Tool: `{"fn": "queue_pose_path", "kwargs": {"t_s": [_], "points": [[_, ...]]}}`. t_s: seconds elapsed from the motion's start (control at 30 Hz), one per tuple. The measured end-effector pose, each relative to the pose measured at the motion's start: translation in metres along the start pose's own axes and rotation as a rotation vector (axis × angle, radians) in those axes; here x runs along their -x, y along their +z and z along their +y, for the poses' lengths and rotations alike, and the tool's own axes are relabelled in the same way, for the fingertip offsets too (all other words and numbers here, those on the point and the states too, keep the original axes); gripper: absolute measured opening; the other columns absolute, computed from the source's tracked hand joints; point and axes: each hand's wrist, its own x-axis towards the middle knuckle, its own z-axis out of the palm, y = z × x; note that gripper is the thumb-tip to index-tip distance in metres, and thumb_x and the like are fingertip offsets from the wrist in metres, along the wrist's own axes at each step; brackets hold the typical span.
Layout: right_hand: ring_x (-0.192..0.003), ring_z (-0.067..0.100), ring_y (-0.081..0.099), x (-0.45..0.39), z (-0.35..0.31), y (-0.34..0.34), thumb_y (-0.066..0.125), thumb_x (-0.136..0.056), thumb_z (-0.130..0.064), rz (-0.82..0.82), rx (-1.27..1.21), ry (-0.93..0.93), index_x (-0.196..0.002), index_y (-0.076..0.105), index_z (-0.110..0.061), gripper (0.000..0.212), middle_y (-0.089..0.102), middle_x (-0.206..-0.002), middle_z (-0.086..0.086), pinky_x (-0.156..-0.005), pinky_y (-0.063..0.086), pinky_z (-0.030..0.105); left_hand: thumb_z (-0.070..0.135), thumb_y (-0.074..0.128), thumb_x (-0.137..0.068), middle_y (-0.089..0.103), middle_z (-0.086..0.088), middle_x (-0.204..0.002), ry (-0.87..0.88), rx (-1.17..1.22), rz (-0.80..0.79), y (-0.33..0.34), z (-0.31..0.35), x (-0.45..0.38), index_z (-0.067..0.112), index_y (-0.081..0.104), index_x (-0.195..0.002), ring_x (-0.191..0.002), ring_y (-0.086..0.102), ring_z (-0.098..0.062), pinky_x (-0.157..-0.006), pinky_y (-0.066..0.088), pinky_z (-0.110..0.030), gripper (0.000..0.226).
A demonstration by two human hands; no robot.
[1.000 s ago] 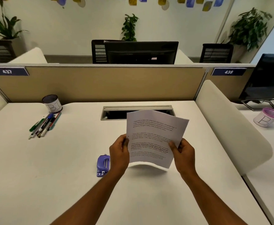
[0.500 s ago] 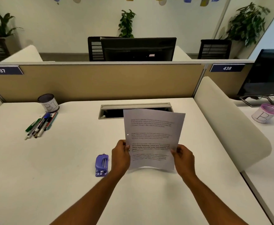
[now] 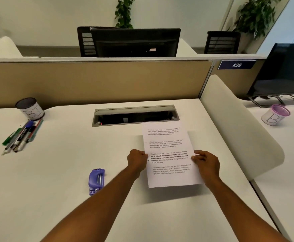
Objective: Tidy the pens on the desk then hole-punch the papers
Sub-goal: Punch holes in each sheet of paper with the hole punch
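A printed sheet of paper is held low over the white desk, right of centre. My left hand grips its left edge and my right hand grips its right edge. Small punched holes show along the sheet's left margin. A purple hole punch lies on the desk to the left of my left forearm. Several pens lie in a loose bundle at the far left, just in front of a dark cup marked with letters.
A cable slot is cut into the desk behind the paper. A beige partition closes the back. A white curved divider bounds the right side; beyond it stand a purple-rimmed cup and a monitor.
Both hands have lowered the sheet from upright in front of me to nearly flat over the desk, and shifted it to the right. The view has tilted down.
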Motion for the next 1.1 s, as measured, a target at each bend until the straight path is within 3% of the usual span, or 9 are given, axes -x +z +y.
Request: {"fn": "queue_pose_path", "kwargs": {"t_s": [0.13,0.3,0.4,0.63,0.77,0.87,1.1], "points": [[-0.087,0.014,0.070,-0.020,0.004,0.003,0.081,-0.083,-0.007,0.014,0.045,0.013,-0.111,0.078,-0.011,0.028,0.078,-0.097,0.004,-0.090,0.053,0.028,0.004,0.073,-0.082,0.072,-0.012,-0.079,-0.087,0.036,0.047,0.015,0.000,-0.015,0.008,0.064,-0.065,-0.074,0.074,-0.032,-0.068,0.063,-0.051,0.020],[-0.100,0.020,0.071,-0.045,0.013,0.007,0.081,-0.083,-0.005,0.054,0.083,0.048,-0.111,0.079,-0.009,0.028,0.078,-0.105,0.007,-0.104,0.052,0.036,0.009,0.076,-0.078,0.074,-0.008,-0.078,-0.097,-0.003,0.068,0.037,0.002,-0.036,0.012,0.068,-0.066,-0.079,0.073,-0.032,-0.075,0.063,-0.047,0.015],[-0.100,0.018,0.070,-0.061,0.016,0.009,0.081,-0.083,-0.007,0.055,0.103,0.057,-0.111,0.079,-0.010,0.028,0.079,-0.106,0.007,-0.104,0.052,0.035,0.012,0.078,-0.079,0.075,-0.010,-0.089,-0.072,-0.042,0.074,0.047,0.005,-0.049,0.013,0.071,-0.077,-0.086,0.073,-0.032,-0.079,0.062,-0.045,0.008],[-0.104,0.019,0.070,-0.084,0.018,0.022,0.079,-0.085,-0.011,0.056,0.153,0.043,-0.110,0.079,-0.011,0.025,0.078,-0.109,0.006,-0.104,0.051,0.035,0.021,0.077,-0.082,0.073,-0.005,-0.090,-0.018,-0.097,0.125,0.056,0.009,-0.064,0.012,0.067,-0.087,-0.081,0.072,-0.026,-0.077,0.061,-0.042,0.014],[-0.104,0.020,0.071,-0.087,0.021,0.027,0.078,-0.086,-0.013,0.061,0.175,0.040,-0.109,0.079,-0.011,0.023,0.078,-0.110,0.005,-0.103,0.051,0.035,0.023,0.072,-0.086,0.070,0.003,-0.092,0.043,-0.180,0.169,0.052,0.013,-0.066,0.014,0.069,-0.094,-0.075,0.064,-0.013,-0.066,0.047,-0.024,0.012],[-0.105,0.021,0.071,-0.088,0.020,0.029,0.078,-0.087,-0.015,0.064,0.192,0.045,-0.109,0.079,-0.011,0.023,0.078,-0.110,0.006,-0.104,0.051,0.036,0.021,0.068,-0.089,0.060,0.011,-0.080,0.102,-0.227,0.171,0.050,0.014,-0.067,0.014,0.070,-0.100,-0.061,0.049,0.005,-0.056,0.035,-0.013,0.013],[-0.099,0.021,0.070,-0.088,0.015,0.031,0.073,-0.092,-0.025,0.068,0.241,0.023,-0.105,0.080,-0.012,0.020,0.079,-0.106,0.004,-0.089,0.047,0.026,0.017,0.065,-0.090,0.075,-0.001,-0.098,0.113,-0.268,0.162,0.045,0.009,-0.069,0.010,0.074,-0.102,-0.067,0.052,-0.004,-0.071,0.042,-0.022,0.017]]}}
